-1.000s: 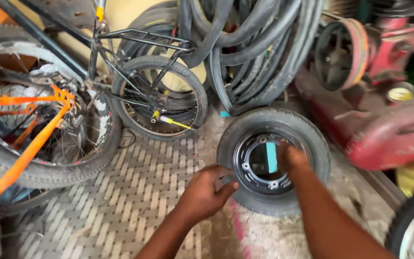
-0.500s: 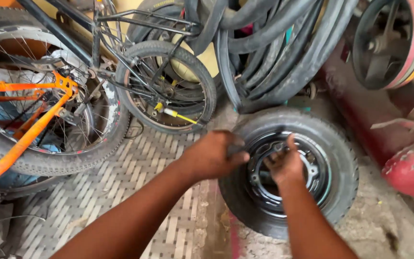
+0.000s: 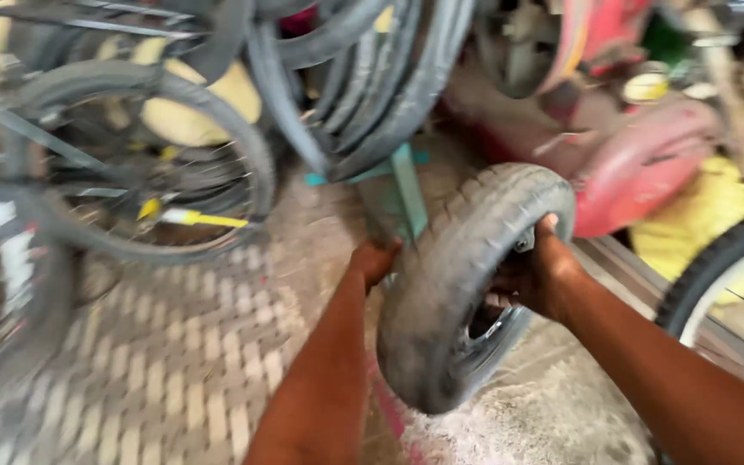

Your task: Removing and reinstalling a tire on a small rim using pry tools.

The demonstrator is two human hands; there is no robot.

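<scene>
The small tyre on its metal rim (image 3: 462, 284) stands tipped up on edge on the floor (image 3: 174, 370), between the two hands, in front of a green stand (image 3: 402, 194) and hanging black tyres (image 3: 372, 77); the left hand (image 3: 375, 261) presses against its far sidewall, fingers hidden behind the rubber, while the right hand (image 3: 537, 277) curls into the hub opening and grips the rim. It looks fairly heavy and stiff, its ribbed tread dusty yet grippy; the rim edge and the opposite sidewall seem the surest holds.
</scene>
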